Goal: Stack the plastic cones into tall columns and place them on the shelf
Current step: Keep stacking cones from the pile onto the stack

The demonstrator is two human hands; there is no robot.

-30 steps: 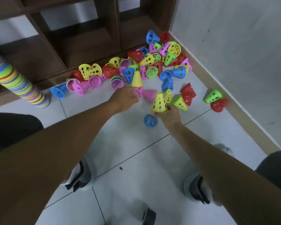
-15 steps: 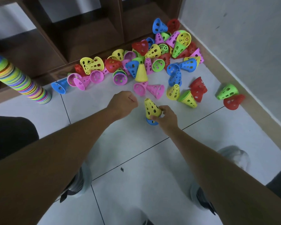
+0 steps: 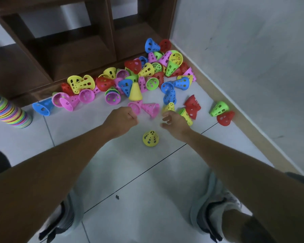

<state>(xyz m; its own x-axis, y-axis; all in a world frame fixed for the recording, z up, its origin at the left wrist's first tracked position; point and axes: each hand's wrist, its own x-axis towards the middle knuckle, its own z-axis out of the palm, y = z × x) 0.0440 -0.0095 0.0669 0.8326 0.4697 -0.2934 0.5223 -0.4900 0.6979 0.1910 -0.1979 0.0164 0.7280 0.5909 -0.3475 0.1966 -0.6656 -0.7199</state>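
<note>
Pale floor tiles are running to a dark wooden shelf, scattered cones lying before it. Left hand is hovering clenched, empty. Right hand is reaching forward, fingers loose, having released the yellow cone, now standing upright between both forearms.

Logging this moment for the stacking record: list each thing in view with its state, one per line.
Left hand: fingers curled, holding nothing visible.
Right hand: fingers relaxed, empty.
Yellow cone: upright on the floor between the hands, apart from both.
Cone pile: loose, unstacked, mostly tipped over.
Tall stack: leaning column on the floor, not shelved.
Shelf: visible compartments hold no cones.
</note>
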